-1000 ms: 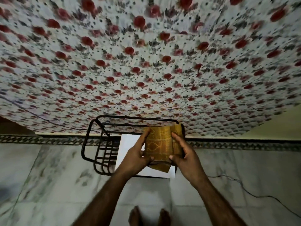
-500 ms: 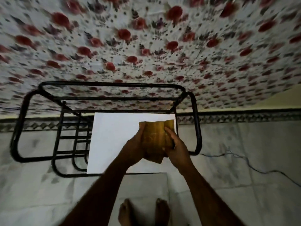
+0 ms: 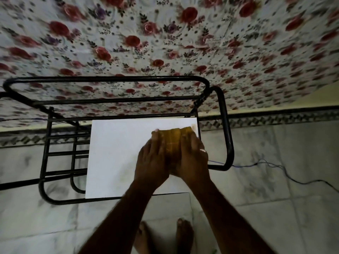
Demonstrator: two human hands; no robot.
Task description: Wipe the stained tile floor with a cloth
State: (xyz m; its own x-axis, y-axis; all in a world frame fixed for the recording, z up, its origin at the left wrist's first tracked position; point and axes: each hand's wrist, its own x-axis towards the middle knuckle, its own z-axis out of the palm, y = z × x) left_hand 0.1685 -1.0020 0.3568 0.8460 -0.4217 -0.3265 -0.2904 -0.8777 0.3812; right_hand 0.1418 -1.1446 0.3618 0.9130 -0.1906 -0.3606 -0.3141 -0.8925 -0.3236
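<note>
A folded yellow cloth (image 3: 173, 139) lies pressed flat on a white tile (image 3: 117, 158) that rests on a black metal frame stand (image 3: 226, 136). My left hand (image 3: 152, 162) covers the cloth's left side and my right hand (image 3: 192, 158) covers its right side, both palms down with fingers over the fabric. The cloth sits near the tile's far right corner. A faint yellowish smear (image 3: 124, 173) shows on the tile to the left of my hands.
A bed with a floral sheet (image 3: 165, 43) fills the far side. Grey marble floor (image 3: 275, 208) surrounds the stand. A thin cable (image 3: 286, 173) trails across the floor on the right. My bare feet (image 3: 165, 235) stand just before the stand.
The view has closed in on the stand. The cloth, held upright between my hands earlier, has come down flat onto the white tile with both hands pressing on it.
</note>
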